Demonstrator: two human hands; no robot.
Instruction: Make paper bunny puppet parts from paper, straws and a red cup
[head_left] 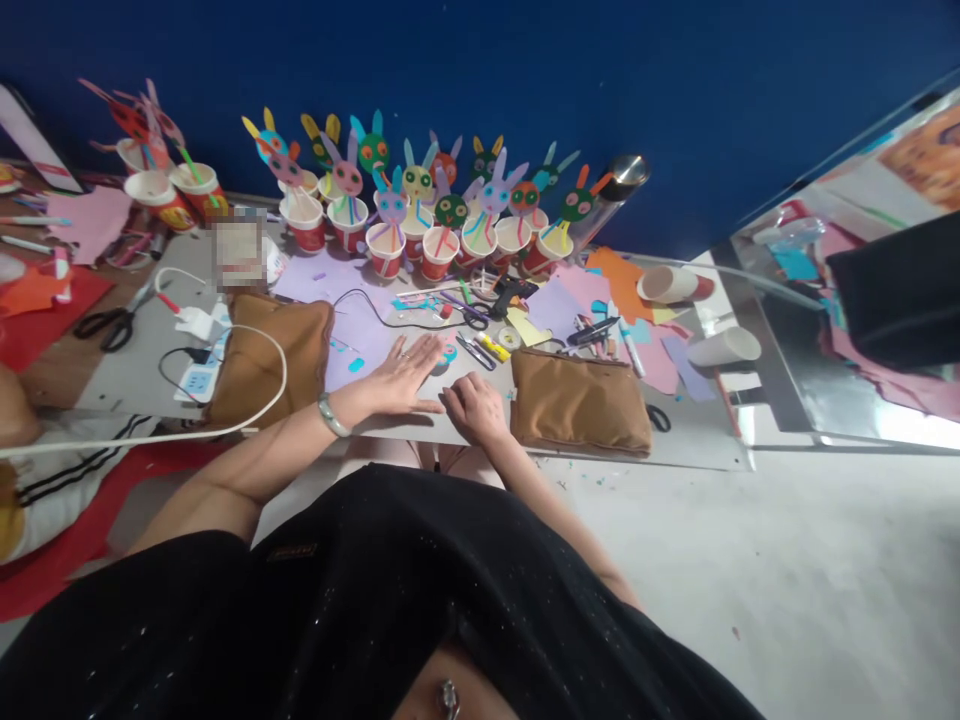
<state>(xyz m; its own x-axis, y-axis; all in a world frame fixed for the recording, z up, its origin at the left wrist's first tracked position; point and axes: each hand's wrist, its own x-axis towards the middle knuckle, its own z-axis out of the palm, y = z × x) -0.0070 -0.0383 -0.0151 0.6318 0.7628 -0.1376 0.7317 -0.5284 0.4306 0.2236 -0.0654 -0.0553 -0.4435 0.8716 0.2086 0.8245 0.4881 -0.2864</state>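
My left hand (405, 377) lies flat on the light table (420, 427), fingers stretched out and thumb apart, with a bracelet (334, 416) at the wrist. Just past its fingertips is a small teal piece (449, 355), partly covered by the hand. My right hand (478, 407) rests close by with its fingers curled in; whatever they may hold is hidden. A utility knife (475, 352) and a yellow glue stick (493, 347) lie beyond the right hand. Purple paper (360, 320) spreads beyond the left one.
Several paper cups (385, 250) with paper rabbits stand along the blue wall. Brown pouches (581, 403) (274, 350) flank my hands. A glue gun (514, 295), a power strip (202, 378), a white cable (283, 370), scissors (112, 325) and a metal flask (619, 190) are around. A person's arm (16, 410) shows at left.
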